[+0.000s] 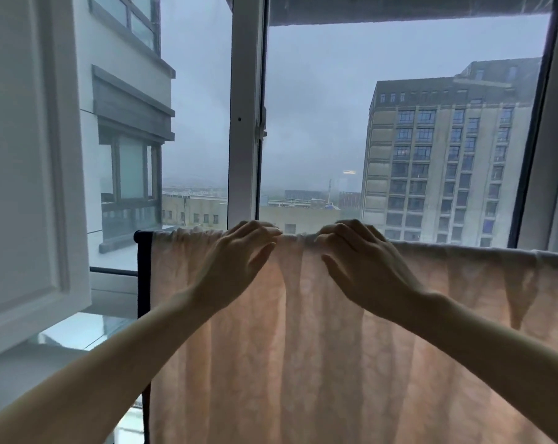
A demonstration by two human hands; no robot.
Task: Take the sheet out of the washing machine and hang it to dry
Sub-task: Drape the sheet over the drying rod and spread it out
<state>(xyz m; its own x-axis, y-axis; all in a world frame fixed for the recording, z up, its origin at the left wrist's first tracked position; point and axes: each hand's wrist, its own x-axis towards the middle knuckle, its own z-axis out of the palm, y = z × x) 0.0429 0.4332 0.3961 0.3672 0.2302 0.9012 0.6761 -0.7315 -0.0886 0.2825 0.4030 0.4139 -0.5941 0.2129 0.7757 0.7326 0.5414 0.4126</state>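
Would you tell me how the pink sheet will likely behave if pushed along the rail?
Probably floppy: the sheet hangs in soft folds. Likely to bunch, not slide: it is gathered between the left hand and right hand. Seemingly thin; daylight glows through.

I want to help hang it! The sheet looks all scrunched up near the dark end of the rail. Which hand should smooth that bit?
Probably left. The left hand rests on the sheet right beside the bunched folds; the right hand sits farther along and would have to cross over.

Bare left grip (236, 267), bare right grip (364, 270), long slender fingers (351, 230), bare forearms (111, 363)
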